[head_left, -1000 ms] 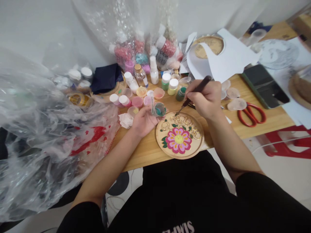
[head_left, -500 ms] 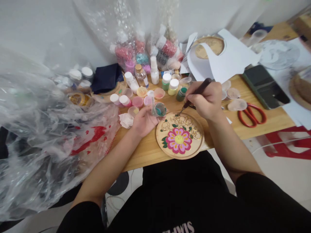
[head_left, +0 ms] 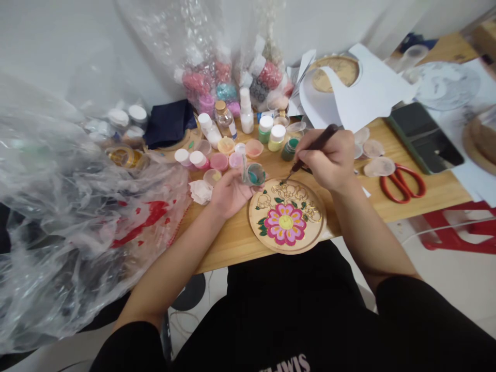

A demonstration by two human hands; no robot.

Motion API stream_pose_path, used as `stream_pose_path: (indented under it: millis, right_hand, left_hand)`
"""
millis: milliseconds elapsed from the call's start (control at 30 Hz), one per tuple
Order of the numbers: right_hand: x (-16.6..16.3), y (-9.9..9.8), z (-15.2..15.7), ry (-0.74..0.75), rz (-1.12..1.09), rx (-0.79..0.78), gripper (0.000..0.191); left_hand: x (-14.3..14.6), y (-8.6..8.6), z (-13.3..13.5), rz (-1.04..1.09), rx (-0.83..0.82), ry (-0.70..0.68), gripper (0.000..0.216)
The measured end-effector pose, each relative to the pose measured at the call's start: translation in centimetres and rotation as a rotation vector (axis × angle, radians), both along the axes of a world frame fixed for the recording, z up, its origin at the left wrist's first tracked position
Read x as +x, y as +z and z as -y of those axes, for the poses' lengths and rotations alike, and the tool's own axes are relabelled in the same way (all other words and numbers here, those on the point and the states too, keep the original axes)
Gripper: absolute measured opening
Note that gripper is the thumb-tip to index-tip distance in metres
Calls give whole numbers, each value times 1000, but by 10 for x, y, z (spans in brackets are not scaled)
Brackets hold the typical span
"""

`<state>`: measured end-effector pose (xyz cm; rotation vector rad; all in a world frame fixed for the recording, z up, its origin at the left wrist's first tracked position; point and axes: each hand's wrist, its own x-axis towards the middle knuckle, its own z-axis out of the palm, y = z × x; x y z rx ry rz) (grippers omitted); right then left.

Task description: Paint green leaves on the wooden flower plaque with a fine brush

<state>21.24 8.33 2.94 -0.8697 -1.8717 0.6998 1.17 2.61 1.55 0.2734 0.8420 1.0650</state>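
Note:
My left hand [head_left: 232, 195] is closed around a small clear cup [head_left: 256, 174] with green paint inside, tipped toward me at the left rim of a round wooden board [head_left: 271, 243]. On the board, a pink flower [head_left: 287, 223] with a yellow centre is filled in, with dark green leaves about it and bare gold outlines above. My right hand [head_left: 325, 160] pinches a dark-handled tool [head_left: 318, 143] with a thin metal shaft. Its tip is at a small green patch near the board's top edge; whether it touches is too fine to tell.
Behind the board stand a dark green jar [head_left: 290, 149], several white-capped paint bottles [head_left: 276, 138] and small paint cups [head_left: 219, 162]. Red-handled scissors [head_left: 403, 183] and a phone [head_left: 426, 137] lie to the right. Crumpled plastic sheeting [head_left: 96, 222] covers the left side; paper sheets [head_left: 360, 98] lie at the back.
The tool's tip has shifted very slightly left along the board's upper part. My left hand and the cup stay where they were.

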Motion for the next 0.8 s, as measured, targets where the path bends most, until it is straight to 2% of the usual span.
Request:
stream_pose_path:
  millis: [433, 633, 800]
  right_hand:
    - [-2, 2, 2, 61, -99, 106, 15]
    - [-4, 2, 2, 49, -142, 102, 15]
    - [-6, 5, 2, 58, -72, 55, 13]
  left_hand:
    - [-1, -3, 1, 28, 3, 27, 30]
    - [0, -1, 0, 10, 7, 12, 31]
    - [0, -2, 1, -8, 2, 14, 28]
